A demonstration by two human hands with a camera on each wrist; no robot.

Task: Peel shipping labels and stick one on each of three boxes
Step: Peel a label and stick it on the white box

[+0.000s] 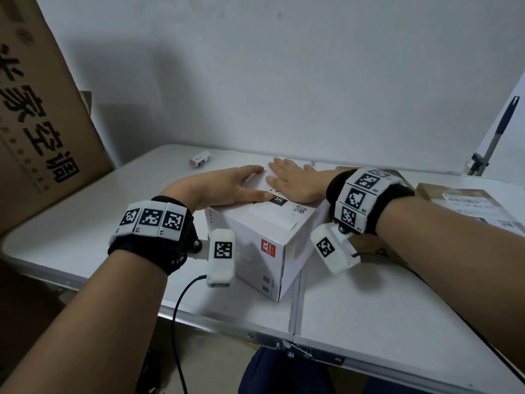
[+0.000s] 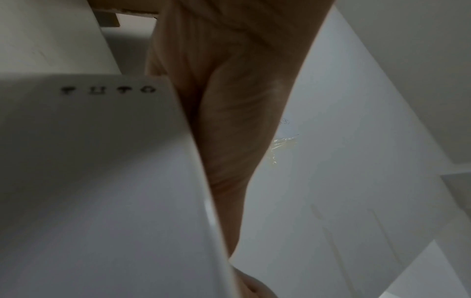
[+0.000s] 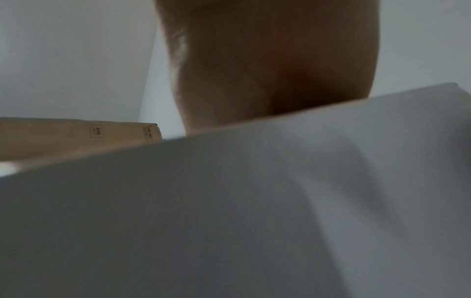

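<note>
Both hands are down on the white box (image 1: 264, 240), dead centre of the table (image 1: 369, 322), and the person is smoothing a shipping label (image 1: 281, 207) onto its top face. The right hand (image 1: 292, 182) lies flat, fingers straight, palm pressing the label's far end toward twelve o'clock. The left hand (image 1: 227, 189) comes in from nine o'clock with fingers extended along the box's left top edge, thumb laid on the label, gripping nothing. The label's long axis seems to run from about five o'clock up to eleven, and the right palm looks best placed to sweep along it. Over at three o'clock sit two brown boxes: one (image 1: 369, 245) tucked just behind the right wrist, another (image 1: 466, 206) further out, already showing a printed label. At eleven o'clock a small roll (image 1: 200, 159) lies near the table's back edge, well apart from the hands
</note>
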